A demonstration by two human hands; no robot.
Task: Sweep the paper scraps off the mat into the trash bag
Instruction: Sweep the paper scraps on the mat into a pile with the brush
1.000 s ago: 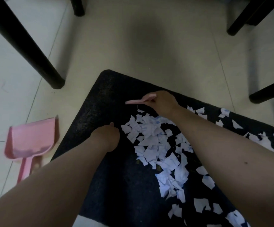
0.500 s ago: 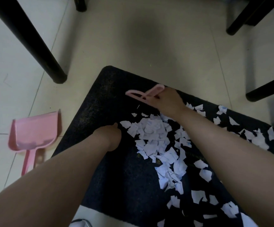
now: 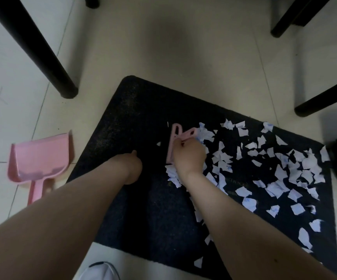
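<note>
So the right hand (image 3: 189,158) is gripping the little pink brush (image 3: 176,145), fingers curled round its handle, and compared with a second ago it's come back toward the person, dragging through the heap. The tidy pile from before is now looking more spread out; paper scraps (image 3: 284,172) are lying all over the right half of the dark mat (image 3: 143,209), so honestly the job's looking far from done.

The left hand (image 3: 132,168) is pressing down on the mat just beside the brush, holding nothing; can't tell how its fingers are lying.

The pink dustpan (image 3: 40,158) is sitting off the mat on the tile, well apart from the scraps. No trash bag showing anywhere. Black furniture legs (image 3: 42,57) are crowding the mat's far corners, and a white shoe (image 3: 101,271) is at the near edge.
</note>
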